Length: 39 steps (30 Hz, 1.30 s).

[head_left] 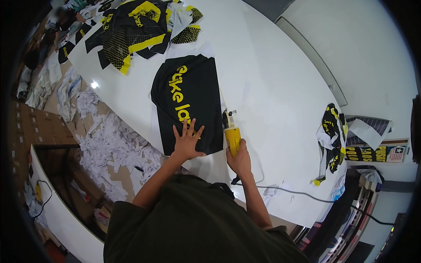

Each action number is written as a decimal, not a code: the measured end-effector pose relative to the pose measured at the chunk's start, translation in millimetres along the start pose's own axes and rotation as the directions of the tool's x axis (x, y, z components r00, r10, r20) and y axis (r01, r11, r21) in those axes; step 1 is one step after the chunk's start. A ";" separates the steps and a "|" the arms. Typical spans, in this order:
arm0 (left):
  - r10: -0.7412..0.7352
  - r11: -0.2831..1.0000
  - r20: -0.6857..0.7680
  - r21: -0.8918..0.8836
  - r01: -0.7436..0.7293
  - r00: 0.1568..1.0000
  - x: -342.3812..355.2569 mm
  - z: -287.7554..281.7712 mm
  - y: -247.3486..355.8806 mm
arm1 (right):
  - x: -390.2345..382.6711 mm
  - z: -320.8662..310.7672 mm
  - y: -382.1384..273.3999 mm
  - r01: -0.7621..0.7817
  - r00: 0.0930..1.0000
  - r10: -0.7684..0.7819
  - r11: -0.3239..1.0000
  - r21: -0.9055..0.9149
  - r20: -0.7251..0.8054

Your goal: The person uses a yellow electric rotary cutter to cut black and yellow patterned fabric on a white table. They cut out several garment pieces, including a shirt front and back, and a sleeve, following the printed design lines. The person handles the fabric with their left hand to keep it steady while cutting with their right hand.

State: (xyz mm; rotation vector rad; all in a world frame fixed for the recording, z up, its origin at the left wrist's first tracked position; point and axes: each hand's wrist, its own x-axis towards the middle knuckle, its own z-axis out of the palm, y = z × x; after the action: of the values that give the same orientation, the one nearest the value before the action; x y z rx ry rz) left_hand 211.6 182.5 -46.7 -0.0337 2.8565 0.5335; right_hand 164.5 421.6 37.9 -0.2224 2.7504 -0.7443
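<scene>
A black fabric panel (199,87) with yellow lettering lies on the white table (267,70) in front of me. My left hand (187,141) rests flat on its near part, fingers spread over the end of the lettering. Just beyond the panel's right edge, my right hand (240,161) is wrapped round the yellow body of a corded electric fabric cutter (233,136). The cutter's dark metal head points away from me, close beside the fabric edge. Whether its blade touches the cloth I cannot tell.
Black and yellow fabric pieces (136,30) are heaped at the far left of the table. More cut pieces (332,136) lie at the right edge. A black cord (298,191) runs right from the cutter. White scraps (118,144) cover the floor at left; a person (66,19) is beyond.
</scene>
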 end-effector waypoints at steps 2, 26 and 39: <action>-0.005 1.000 0.001 0.000 0.005 1.000 -0.7 0.9 -0.7 | 8.1 -1.6 -5.1 -0.001 1.000 0.001 1.000 0.004 0.003; -0.011 1.000 -0.019 -0.019 0.011 1.000 -3.4 -8.1 1.8 | 143.1 0.7 -42.1 0.062 0.998 -0.063 0.996 -0.056 -0.015; -0.015 0.999 0.045 0.035 0.013 0.999 -13.5 -15.8 -9.2 | 199.5 24.1 -50.9 0.056 0.975 -0.037 0.995 0.081 -0.219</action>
State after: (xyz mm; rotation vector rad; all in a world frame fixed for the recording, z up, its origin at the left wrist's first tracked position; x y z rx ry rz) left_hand 221.7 168.0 -32.5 -0.0352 2.8185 0.4754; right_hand -13.5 322.9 -1.8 -0.1987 2.9169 -0.9508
